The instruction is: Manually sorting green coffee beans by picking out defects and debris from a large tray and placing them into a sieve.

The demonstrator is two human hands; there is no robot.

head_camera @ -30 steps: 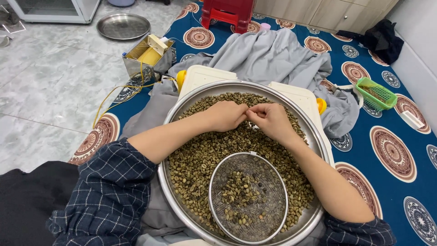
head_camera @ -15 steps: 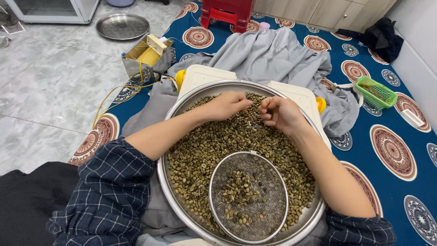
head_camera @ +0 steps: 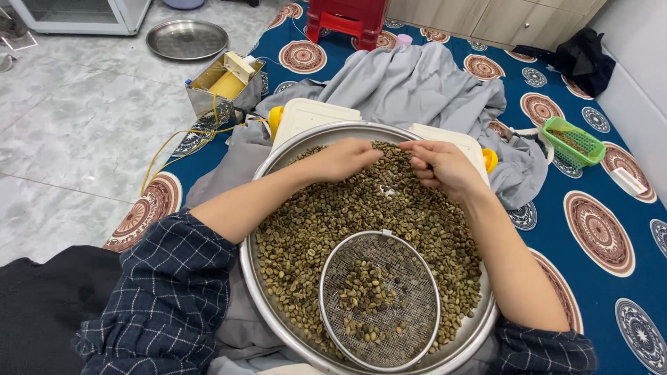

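A wide steel tray [head_camera: 258,292] on my lap holds a thick layer of greenish-brown beans [head_camera: 313,229]. On the beans at the near side lies a round wire-mesh sieve [head_camera: 380,298] with a small heap of beans in it. My left hand [head_camera: 344,158] rests palm down on the beans at the tray's far side, fingers spread loosely. Just right of it my right hand [head_camera: 443,167] hovers over the beans with its fingers curled together, seemingly pinching a few beans. A small bare patch of tray shows between the hands.
Two white containers with yellow lids [head_camera: 313,114] and a grey cloth [head_camera: 410,83] lie beyond the tray. A small green basket [head_camera: 573,142] sits right, a metal box [head_camera: 222,83] left, a round steel tray [head_camera: 186,39] on the floor, a red stool [head_camera: 346,15] behind.
Both hands were close together picking at the beans; the right hand has drawn back to the right with fingers curled, and the left has flattened onto the beans.
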